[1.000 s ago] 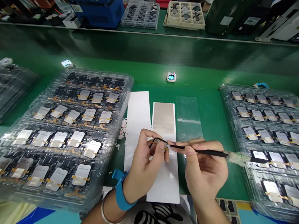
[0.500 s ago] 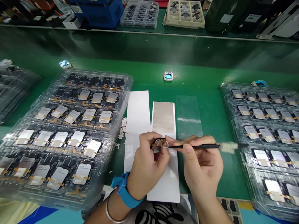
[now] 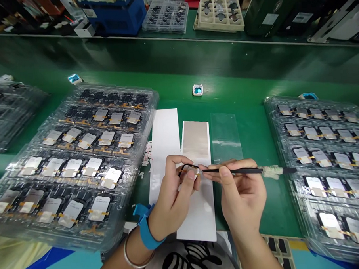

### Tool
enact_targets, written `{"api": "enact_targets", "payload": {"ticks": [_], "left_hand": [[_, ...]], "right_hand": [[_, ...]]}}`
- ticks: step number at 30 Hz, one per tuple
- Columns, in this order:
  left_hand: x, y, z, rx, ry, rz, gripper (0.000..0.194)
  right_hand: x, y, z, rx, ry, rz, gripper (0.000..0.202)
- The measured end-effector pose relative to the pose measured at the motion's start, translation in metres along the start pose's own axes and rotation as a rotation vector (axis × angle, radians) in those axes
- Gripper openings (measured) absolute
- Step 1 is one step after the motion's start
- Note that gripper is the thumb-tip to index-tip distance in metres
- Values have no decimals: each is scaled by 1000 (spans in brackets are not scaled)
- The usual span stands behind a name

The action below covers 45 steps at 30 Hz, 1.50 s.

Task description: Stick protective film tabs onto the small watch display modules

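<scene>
My left hand [image 3: 174, 200] is closed on a small black-rimmed module [image 3: 183, 169], held between thumb and fingers above the white strip; most of it is hidden by the fingers. In my right hand [image 3: 244, 193] is a pair of black tweezers [image 3: 246, 171], lying nearly level, with pale wrapping around the far end. Their tip meets the module's right edge by my left thumb, where a small whitish piece shows. Under my hands lies a white backing sheet [image 3: 198, 221] with a grey-beige film [image 3: 195, 139] on its upper part.
Left, a clear tray [image 3: 112, 236] holds rows of silver-faced modules; a similar tray [image 3: 287, 161] stands right. Another white strip [image 3: 165, 147], pinkish-white scraps [image 3: 147, 153] and a clear film [image 3: 225, 136] lie near my hands. A small white-framed piece [image 3: 197, 90] sits farther back.
My left hand has tilted the module and its thumb has moved up over it. The tweezers have stayed at its right edge, their rear end slightly lower. The view has shifted slightly.
</scene>
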State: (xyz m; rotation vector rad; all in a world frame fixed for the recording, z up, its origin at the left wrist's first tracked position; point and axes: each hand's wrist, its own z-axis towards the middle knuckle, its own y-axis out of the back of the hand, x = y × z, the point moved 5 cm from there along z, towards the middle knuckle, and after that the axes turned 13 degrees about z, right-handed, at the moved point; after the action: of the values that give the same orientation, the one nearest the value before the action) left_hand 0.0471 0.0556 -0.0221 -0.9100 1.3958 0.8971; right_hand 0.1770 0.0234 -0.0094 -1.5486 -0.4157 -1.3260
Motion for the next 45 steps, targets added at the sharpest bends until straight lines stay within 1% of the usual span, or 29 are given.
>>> {"api": "enact_targets", "payload": {"ticks": [6,11,16,20,24,30,34,36,37,39,40,41,43,45], "left_hand": [[-1,-2,1,-1,55,-76,9],[-3,-2,3,-22,82,-97,10],[-3,1,6,-39,90,-39,13],[-1,3,8,-71,107,-39,20],[0,3,8,-81,127,-20,24],[1,0,5,-42,114,-56,15],[-1,1,5,-54,104,-81,18],[-2,3,5,-54,95,-44,20],[-2,3,4,-45,85,-8,20],[-4,2,2,9,72,86,17],[-5,0,1,53,63,138,14],[-6,-3,0,111,54,198,12],[-8,-12,-2,253,34,342,8],[-9,-24,-5,402,11,492,11]], "right_hand": [[0,-1,1,2,-17,20,10],[3,-4,0,11,26,-38,10],[3,-5,-2,36,14,-20,11],[4,-4,-4,69,15,11,10],[3,-1,-4,63,-27,55,7],[1,-1,-3,51,-50,106,8],[2,-2,-3,45,-47,81,9],[9,5,0,16,13,41,8],[15,12,2,-16,64,2,8],[27,31,5,-89,153,-115,10],[32,42,6,-110,169,-181,11],[36,53,7,-114,156,-242,12],[39,74,5,-83,84,-344,13],[39,89,-1,-33,12,-411,12]]}}
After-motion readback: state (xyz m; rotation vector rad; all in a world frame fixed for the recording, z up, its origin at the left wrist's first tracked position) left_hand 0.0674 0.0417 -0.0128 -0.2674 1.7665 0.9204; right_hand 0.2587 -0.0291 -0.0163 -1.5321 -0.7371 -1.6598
